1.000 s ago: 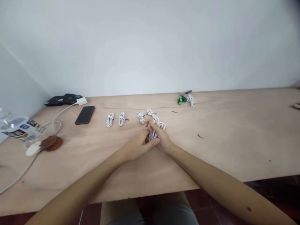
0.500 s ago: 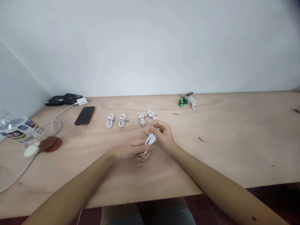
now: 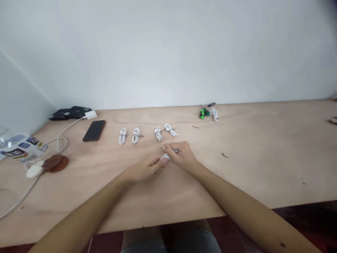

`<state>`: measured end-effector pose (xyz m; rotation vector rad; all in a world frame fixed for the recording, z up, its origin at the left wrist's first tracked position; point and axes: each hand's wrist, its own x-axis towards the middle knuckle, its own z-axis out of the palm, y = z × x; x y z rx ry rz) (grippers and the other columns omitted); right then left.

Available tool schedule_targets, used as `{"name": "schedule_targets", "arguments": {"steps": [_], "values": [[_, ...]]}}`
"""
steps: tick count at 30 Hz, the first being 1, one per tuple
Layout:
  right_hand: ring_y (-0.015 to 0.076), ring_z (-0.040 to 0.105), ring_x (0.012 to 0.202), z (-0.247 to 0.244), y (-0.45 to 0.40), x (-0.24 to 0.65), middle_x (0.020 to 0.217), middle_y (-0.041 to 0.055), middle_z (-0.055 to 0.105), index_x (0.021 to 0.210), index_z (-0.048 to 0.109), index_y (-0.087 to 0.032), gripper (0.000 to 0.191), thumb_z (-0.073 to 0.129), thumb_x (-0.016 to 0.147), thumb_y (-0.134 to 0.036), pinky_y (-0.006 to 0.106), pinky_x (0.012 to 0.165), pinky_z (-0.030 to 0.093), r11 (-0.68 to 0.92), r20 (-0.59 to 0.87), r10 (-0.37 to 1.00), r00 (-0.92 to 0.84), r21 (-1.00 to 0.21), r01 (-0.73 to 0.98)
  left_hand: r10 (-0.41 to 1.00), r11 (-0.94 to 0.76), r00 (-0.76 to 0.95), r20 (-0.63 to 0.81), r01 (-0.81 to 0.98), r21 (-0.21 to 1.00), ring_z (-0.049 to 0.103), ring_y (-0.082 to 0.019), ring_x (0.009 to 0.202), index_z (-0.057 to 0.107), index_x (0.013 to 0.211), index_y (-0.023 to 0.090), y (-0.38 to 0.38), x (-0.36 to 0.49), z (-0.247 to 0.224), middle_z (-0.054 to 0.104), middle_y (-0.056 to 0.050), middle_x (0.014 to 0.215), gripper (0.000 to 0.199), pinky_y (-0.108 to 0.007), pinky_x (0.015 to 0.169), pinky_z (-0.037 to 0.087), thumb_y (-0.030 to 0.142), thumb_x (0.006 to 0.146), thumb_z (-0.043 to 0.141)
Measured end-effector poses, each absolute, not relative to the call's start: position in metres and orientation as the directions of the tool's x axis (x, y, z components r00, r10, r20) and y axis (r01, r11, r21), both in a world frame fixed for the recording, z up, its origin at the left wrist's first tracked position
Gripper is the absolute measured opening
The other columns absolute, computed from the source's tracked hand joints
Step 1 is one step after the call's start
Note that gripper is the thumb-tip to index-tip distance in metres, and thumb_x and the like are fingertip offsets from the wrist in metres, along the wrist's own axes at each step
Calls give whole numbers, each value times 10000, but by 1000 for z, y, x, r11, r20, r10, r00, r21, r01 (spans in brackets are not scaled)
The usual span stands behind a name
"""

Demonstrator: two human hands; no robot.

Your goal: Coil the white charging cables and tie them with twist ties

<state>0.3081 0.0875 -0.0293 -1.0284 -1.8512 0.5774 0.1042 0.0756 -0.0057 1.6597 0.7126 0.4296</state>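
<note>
A folded white cable (image 3: 165, 156) is held between both hands over the middle of the table. My left hand (image 3: 147, 168) grips its lower left end, the thumb lying on top. Around its upper right end my right hand (image 3: 181, 153) is closed, covering much of that part. A thin dark tie (image 3: 162, 149) shows just above the cable. Beyond the hands lie coiled white cables bound with dark ties: one (image 3: 122, 136), a second (image 3: 136, 135), a third (image 3: 157, 134) and another (image 3: 170, 130) at the right of the row.
A phone (image 3: 94, 130), black boxes (image 3: 70, 112), a white adapter (image 3: 91, 115) with its cord and a clear plastic bottle (image 3: 23, 147) are at left. Screwdrivers (image 3: 202, 113) and another coiled cable (image 3: 214, 114) lie near the wall. Loose ties (image 3: 224, 155) are at right.
My hands have closed in around the cable, so less of it shows. My left fingers have curled under and the cable bundle lies flatter. The view has shifted slightly.
</note>
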Motion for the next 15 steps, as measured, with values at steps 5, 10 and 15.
{"name": "schedule_targets", "arguments": {"steps": [5, 10, 15], "values": [[122, 383, 533, -27, 89, 306, 547, -15, 386, 538, 451, -199, 627, 532, 1043, -560, 306, 569, 283, 532, 481, 847, -227, -759, 375, 724, -293, 689, 28, 270, 917, 395, -150, 581, 485, 727, 213, 81, 103, -8, 445, 0, 676, 494, -297, 541, 323, 597, 1038, 482], [166, 482, 580, -30, 102, 318, 618, -8, 552, 982, 757, -208, 490, 497, 1047, -619, 291, 573, 365, 399, 384, 916, -112, -896, 195, 816, -218, 578, 9, 293, 931, 295, -126, 545, 496, 789, 213, 96, 91, -12, 349, 30, 666, 492, -276, 495, 244, 632, 1043, 449], [195, 575, 707, -36, 116, 338, 781, 36, 721, 893, 805, -222, 209, 683, 956, -378, 315, 682, 440, 496, 381, 864, -329, -755, 428, 925, -135, 377, 51, 200, 970, 208, -103, 519, 461, 831, 222, 114, 84, -26, 275, 62, 672, 485, -243, 467, 180, 665, 1029, 456]]}}
